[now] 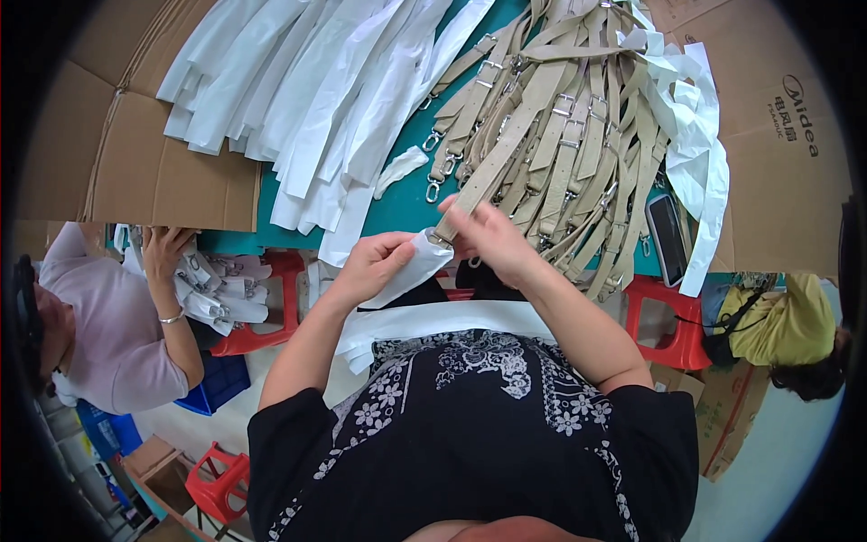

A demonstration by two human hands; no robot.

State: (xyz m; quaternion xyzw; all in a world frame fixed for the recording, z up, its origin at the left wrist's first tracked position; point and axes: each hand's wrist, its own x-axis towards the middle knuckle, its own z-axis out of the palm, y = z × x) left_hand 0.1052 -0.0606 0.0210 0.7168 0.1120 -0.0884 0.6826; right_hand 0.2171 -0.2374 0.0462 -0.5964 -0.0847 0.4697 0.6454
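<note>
Green tabletop (one held strap)

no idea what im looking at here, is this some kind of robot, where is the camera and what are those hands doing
No robot here: these are a person's own bare hands. The single picture comes from a wide fisheye camera worn on the head, looking down, so straight edges bend near the rim.

The left hand pinches a white sleeve; the right hand holds a beige strap at the sleeve's mouth.

On the green table lie more white sleeves, a heap of beige straps with metal buckles and clips, and a phone at the right. Two other people are partly visible, one on each side.
</note>
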